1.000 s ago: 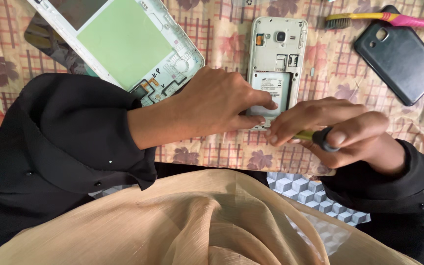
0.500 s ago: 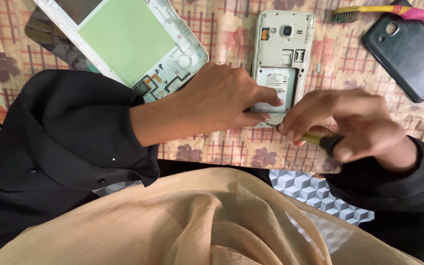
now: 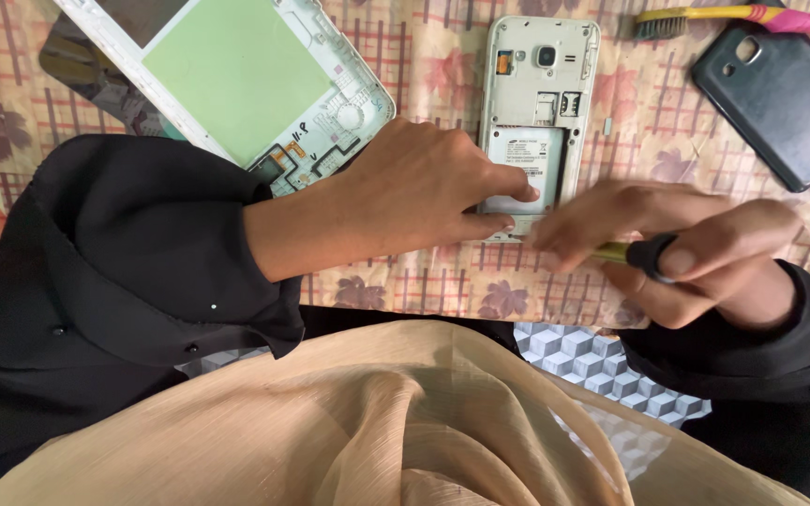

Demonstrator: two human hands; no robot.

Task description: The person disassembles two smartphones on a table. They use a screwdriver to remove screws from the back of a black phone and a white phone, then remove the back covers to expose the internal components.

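Nearest the camera a fold of beige fabric (image 3: 377, 422) fills the bottom of the view, with black sleeves (image 3: 114, 272) on either side. Just beyond it the right hand (image 3: 686, 253) is clenched around a small screwdriver (image 3: 644, 255) with a black cap and a yellowish shaft; its tip is hidden behind blurred fingers, so whether it touches anything cannot be told. Beside it the left hand (image 3: 414, 201) pins down the lower end of a white phone (image 3: 538, 103), fingertips pressed on its open back, gripping the bottom edge rather than lifting it. The phone lies flat on a flowered, checked cloth (image 3: 442, 56), back cover off, camera end pointing away. To the left of it, farther off, rests a larger white device frame (image 3: 236, 80) with a pale green panel. At the far right lie a dark back cover (image 3: 780, 98) and, behind it, a pink-handled brush (image 3: 724, 16).
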